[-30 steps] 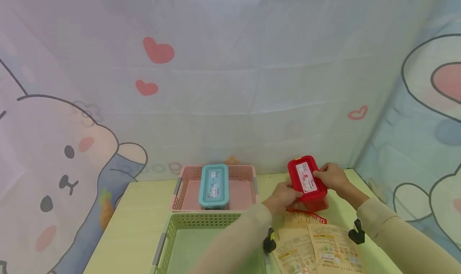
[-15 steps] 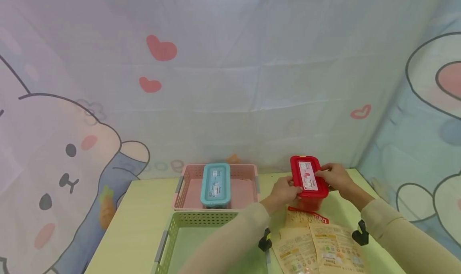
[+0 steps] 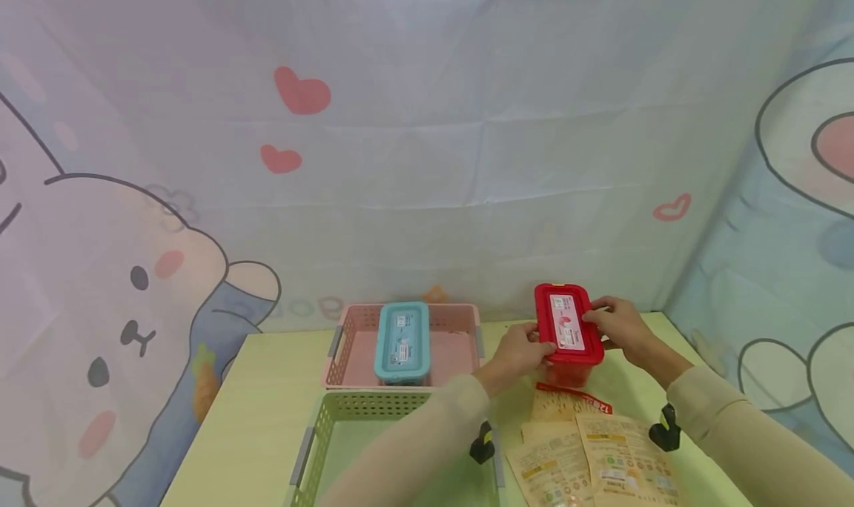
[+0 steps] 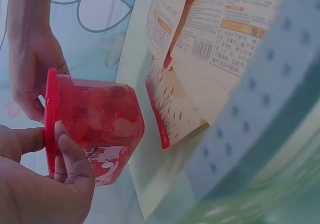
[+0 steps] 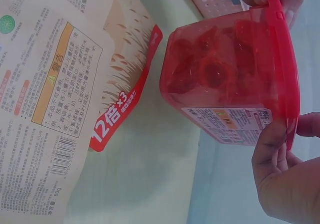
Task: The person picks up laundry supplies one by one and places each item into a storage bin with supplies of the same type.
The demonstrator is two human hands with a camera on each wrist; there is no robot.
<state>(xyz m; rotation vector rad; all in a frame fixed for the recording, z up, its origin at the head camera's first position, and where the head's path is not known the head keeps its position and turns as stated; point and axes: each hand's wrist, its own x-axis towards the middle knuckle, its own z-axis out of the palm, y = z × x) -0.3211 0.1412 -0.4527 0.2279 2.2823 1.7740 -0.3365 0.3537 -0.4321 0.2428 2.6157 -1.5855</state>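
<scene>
A red see-through plastic box [image 3: 568, 373] with a red lid [image 3: 544, 322] and a pink-white label stands at the back right of the table. Rounded red pieces show through its wall in both wrist views. My left hand [image 3: 517, 351] grips the lid's left edge, thumb on top and fingers under the rim [image 4: 50, 114]. On the opposite side my right hand [image 3: 620, 325] pinches the lid's edge the same way. The lid sits on the box all round where it shows.
Several beige printed pouches [image 3: 623, 459] lie in front of the box, one with a red edge. To the left are a pink basket [image 3: 450, 348] bearing a blue-lidded box [image 3: 403, 340], and a green basket [image 3: 373, 459] nearer me. A printed curtain [image 3: 467, 158] hangs behind.
The red box has turned a little and sits straighter. My left hand has shifted slightly back and left along the lid's edge. The right hand keeps its hold.
</scene>
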